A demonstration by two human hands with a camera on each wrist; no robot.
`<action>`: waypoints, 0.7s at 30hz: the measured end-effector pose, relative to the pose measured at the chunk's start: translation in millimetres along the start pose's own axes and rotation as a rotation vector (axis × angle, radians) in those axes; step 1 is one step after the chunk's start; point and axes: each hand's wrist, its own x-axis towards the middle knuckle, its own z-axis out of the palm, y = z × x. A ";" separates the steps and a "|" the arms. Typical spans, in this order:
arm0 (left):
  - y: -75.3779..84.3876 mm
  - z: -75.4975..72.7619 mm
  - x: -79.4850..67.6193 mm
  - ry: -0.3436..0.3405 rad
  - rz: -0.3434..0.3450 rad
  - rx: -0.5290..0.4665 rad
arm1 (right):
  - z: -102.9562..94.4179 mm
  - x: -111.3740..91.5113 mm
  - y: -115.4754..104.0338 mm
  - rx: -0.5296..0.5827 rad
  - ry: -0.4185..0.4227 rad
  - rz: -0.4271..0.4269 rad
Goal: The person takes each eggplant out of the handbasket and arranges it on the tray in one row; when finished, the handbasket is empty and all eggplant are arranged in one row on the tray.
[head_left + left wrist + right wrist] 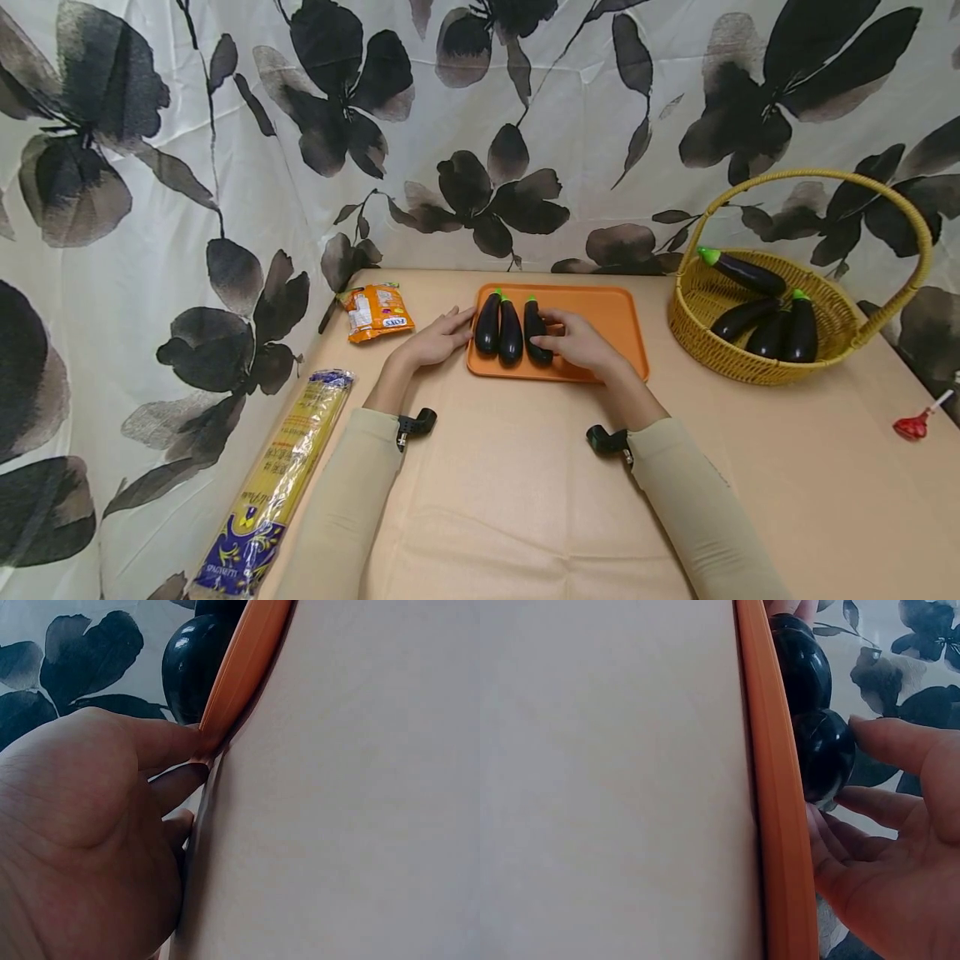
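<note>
Three dark eggplants lie on an orange tray (592, 333): the left one (487, 325) and the middle one (511, 333) side by side, the right one (536, 329) slightly apart at the top. My right hand (577, 340) holds the right eggplant, thumb and fingers on either side of its body, as the right wrist view shows at the eggplant's rounded end (825, 754). At the tray's left edge rests my left hand (438, 340), fingers fairly straight; in the left wrist view its thumb and a fingertip touch the rim (244, 667).
A yellow wicker basket (780, 377) with several eggplants stands right of the tray. On the left are an orange snack packet (377, 312) and a long spaghetti package (273, 483). A red lollipop (911, 427) lies far right. Floral cloth (600, 125) hangs behind the table.
</note>
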 end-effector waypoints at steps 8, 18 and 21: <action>-0.5 0.8 -0.5 0.004 0.004 -0.006 | 2.0 -0.3 -0.8 0.008 -0.005 -0.006; -1.4 0.9 -0.9 0.006 0.006 -0.003 | 4.0 -1.2 -1.6 -0.018 -0.003 -0.011; -2.6 1.1 -0.3 0.007 0.010 -0.001 | 4.3 -1.3 -1.7 -0.018 -0.001 -0.017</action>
